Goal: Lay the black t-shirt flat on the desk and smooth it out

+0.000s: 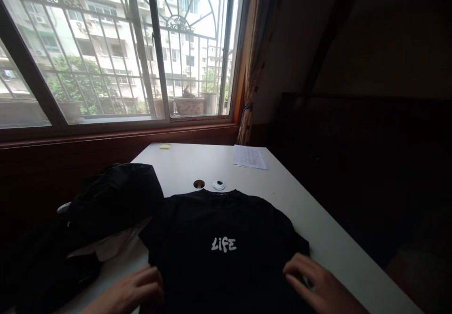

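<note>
A black T-shirt [222,220] lies spread on the white table, its collar pointing away from me and white "LIFE" lettering across it. At the shirt's left side, my left hand [136,285] has its fingers curled closed on the cloth edge. On the opposite side, below the right sleeve, my right hand [314,278] pinches at the fabric with thumb and fingers close together. The shirt's lower part runs out of view at the bottom, and the cloth within each grip is mostly hidden.
Dark clothing [116,205] is heaped left of the shirt, overhanging the table [197,161]. Printed papers [250,157] and yellow sticky notes [165,146] lie at the far end. A cable hole [199,184] and a round white cover [219,185] sit beyond the collar.
</note>
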Action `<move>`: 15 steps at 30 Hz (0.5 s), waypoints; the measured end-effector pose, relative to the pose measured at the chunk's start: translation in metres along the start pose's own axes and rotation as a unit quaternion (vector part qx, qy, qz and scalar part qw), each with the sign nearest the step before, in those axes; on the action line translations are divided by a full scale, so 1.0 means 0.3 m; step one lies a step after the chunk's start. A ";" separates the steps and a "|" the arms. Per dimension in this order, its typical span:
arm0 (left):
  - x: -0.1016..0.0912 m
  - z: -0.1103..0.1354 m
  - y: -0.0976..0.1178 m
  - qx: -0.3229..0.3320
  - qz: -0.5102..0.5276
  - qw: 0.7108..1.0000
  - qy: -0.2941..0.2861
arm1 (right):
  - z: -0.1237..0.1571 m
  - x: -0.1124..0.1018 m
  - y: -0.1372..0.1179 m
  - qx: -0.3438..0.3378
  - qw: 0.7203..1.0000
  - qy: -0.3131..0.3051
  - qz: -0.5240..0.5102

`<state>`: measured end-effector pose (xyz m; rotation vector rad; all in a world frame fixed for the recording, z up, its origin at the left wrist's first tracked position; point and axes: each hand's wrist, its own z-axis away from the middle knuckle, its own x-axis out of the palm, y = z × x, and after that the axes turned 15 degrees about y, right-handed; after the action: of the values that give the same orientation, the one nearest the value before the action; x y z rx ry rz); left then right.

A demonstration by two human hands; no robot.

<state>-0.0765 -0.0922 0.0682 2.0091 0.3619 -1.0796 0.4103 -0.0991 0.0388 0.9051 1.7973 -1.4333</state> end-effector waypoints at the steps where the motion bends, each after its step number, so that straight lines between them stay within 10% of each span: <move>1: -0.014 -0.023 -0.019 -0.024 -0.012 0.999 0.021 | -0.037 -0.002 0.033 -0.001 0.998 0.060 0.034; 5: -0.013 -0.094 -0.178 -0.078 -0.116 0.981 0.134 | -0.156 0.036 0.191 0.044 0.961 0.227 0.154; 10: 0.039 -0.120 -0.344 -0.116 -0.209 0.959 0.151 | -0.202 0.084 0.344 0.129 0.959 0.213 0.133; 15: 0.078 -0.092 -0.363 -0.127 -0.263 0.946 0.141 | -0.182 -0.005 0.420 0.186 0.952 0.225 0.095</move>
<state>-0.1097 -0.0051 0.0014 1.8753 1.1803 -0.9848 0.5126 -0.0254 -0.0159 1.6665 1.7082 -1.5539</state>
